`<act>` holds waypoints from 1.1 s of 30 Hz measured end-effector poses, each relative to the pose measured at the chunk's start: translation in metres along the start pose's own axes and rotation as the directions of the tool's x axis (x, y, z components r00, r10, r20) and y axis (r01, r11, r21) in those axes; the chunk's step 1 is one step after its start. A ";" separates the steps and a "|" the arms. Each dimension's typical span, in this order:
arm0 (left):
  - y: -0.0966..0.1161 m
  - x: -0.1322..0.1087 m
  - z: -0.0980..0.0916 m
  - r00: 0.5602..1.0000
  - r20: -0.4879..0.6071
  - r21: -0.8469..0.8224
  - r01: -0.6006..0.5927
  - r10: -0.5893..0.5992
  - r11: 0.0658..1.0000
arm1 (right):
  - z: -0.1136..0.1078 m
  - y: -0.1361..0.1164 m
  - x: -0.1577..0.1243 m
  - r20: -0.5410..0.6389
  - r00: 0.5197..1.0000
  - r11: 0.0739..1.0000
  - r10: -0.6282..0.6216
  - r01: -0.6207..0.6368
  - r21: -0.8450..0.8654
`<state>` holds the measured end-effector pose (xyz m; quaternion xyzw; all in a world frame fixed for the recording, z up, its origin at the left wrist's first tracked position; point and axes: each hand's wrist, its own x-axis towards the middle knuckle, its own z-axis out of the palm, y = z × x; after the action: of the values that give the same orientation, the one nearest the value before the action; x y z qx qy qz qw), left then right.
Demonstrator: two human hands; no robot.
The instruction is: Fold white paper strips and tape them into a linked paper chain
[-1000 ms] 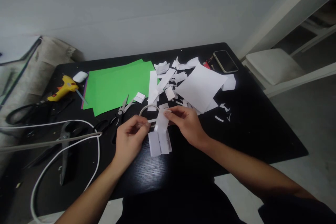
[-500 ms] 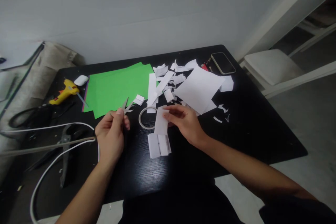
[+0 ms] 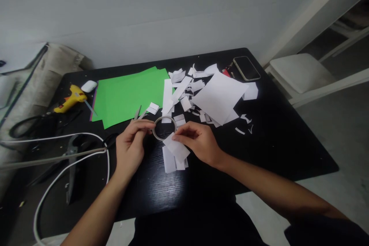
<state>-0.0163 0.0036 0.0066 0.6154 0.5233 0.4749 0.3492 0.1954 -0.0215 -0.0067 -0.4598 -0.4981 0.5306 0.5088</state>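
Note:
My left hand (image 3: pixel 132 143) is pinched at the left rim of a thin ring of tape (image 3: pixel 165 118) that lies on the black table (image 3: pixel 273 142). Small scissors (image 3: pixel 138 112) poke out just behind its fingers. My right hand (image 3: pixel 199 142) is closed on a small white paper piece (image 3: pixel 176 147), held tilted just in front of the ring. Under that piece, white folded paper strips (image 3: pixel 170 162) rest on the table.
Green paper sheets (image 3: pixel 129 92) lie at the back left, and a white sheet (image 3: pixel 220 96) with several paper scraps (image 3: pixel 184 82) at the back middle. A phone (image 3: pixel 246 68) sits at the far right corner. A yellow glue gun (image 3: pixel 70 98), a white cable (image 3: pixel 72 153) and dark pliers (image 3: pixel 72 169) are on the left. A white chair (image 3: pixel 300 71) stands beside the table.
My left hand went left to the scissors, then came back to the tape ring's rim. My right hand lowered the paper piece and tilted it, from upright to slanted.

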 end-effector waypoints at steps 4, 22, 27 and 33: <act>0.001 -0.002 0.000 1.000 0.012 0.023 0.012 -0.012 1.000 | 0.000 0.000 0.000 0.012 1.000 1.000 0.006 -0.006 -0.011; 0.005 -0.004 -0.001 0.917 0.399 0.039 0.011 -0.026 0.999 | -0.003 0.002 -0.001 0.115 0.989 0.985 -0.091 0.107 -0.136; 0.005 -0.003 0.001 0.883 0.455 0.056 0.101 -0.116 0.993 | -0.004 -0.001 0.000 0.166 0.975 0.960 -0.148 0.182 -0.213; 0.002 -0.006 0.005 0.890 0.435 0.017 0.141 -0.135 0.990 | -0.003 0.004 -0.002 0.171 0.882 0.769 -0.440 0.468 -0.436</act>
<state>-0.0111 -0.0023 0.0052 0.6645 0.4708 0.3034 0.4947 0.1980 -0.0238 -0.0108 -0.4185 -0.7212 0.2700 0.4815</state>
